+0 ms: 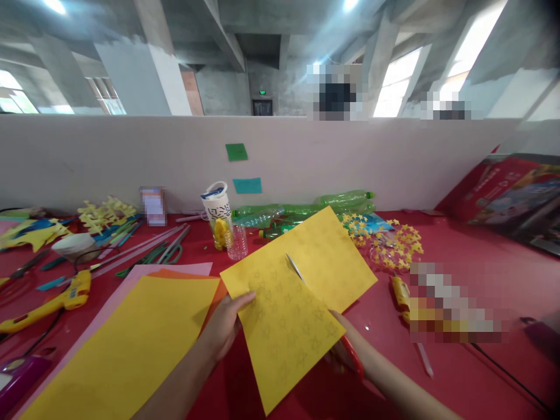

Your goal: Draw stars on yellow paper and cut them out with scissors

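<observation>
My left hand [225, 326] pinches the left edge of a yellow foam or paper sheet [280, 332], thumb on top. Faint star outlines cover its near part. A cut runs across the sheet from its right side, and a scissor blade [294, 268] pokes up through it. My right hand [343, 335] is mostly under the sheet, closed around the red handle [351, 357] of the scissors; its fingers are largely hidden. Left of the held sheet lie another yellow sheet [131, 344], an orange one and a pink one [175, 269], stacked.
Yellow cut stars [405, 242] lie at back right beside green plastic bottles [345, 201]. A patterned cup [216, 213] stands near the white partition [175, 151]. Glue guns [79, 290] with cords lie on the red table [464, 256], on both sides.
</observation>
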A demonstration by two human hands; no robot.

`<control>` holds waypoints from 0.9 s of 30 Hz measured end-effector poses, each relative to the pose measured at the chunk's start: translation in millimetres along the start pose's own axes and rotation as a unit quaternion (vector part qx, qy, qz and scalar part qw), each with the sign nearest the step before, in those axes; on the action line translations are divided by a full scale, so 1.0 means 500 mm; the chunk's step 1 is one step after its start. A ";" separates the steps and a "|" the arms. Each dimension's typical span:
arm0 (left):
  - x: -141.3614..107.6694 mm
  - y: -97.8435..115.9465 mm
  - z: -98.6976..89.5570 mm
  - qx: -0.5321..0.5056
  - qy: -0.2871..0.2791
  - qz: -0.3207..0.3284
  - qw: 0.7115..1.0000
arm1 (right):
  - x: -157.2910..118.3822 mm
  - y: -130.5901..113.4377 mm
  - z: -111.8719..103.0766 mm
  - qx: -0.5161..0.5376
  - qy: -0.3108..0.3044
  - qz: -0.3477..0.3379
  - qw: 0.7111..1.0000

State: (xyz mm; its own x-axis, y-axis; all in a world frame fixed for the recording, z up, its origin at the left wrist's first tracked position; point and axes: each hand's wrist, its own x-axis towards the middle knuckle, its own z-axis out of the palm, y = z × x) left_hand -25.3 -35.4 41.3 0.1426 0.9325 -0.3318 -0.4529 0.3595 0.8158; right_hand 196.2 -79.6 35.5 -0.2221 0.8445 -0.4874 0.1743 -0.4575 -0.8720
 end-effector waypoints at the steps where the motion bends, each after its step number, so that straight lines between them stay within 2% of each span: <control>1: 0.000 0.000 -0.001 0.003 0.005 0.001 1.000 | -0.004 -0.004 0.002 0.008 0.007 0.002 1.000; 7: 0.000 0.004 -0.002 0.008 -0.008 -0.006 1.000 | -0.022 -0.025 0.005 -0.008 0.029 -0.004 1.000; 12: 0.001 0.003 -0.004 0.019 0.006 0.001 1.000 | -0.016 -0.014 0.003 0.007 0.005 -0.032 0.999; 18: 0.000 0.003 -0.006 0.026 0.011 -0.011 1.000 | 0.000 -0.002 0.001 0.049 0.027 -0.035 0.998; 24: 0.000 0.002 -0.007 0.029 -0.003 -0.007 1.000 | 0.000 -0.001 -0.009 0.031 0.032 -0.043 0.998; 27: 0.000 0.002 -0.006 0.032 0.011 -0.008 0.999 | 0.003 0.003 -0.013 0.031 0.035 -0.047 0.998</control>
State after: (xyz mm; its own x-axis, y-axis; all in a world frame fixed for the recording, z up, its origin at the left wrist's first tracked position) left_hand -28.4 -35.2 40.8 0.1299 0.9258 -0.3550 -0.3926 0.3767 0.8390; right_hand 202.3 -77.4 33.7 -0.1677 0.9008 -0.4006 0.0952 -0.3896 -0.9160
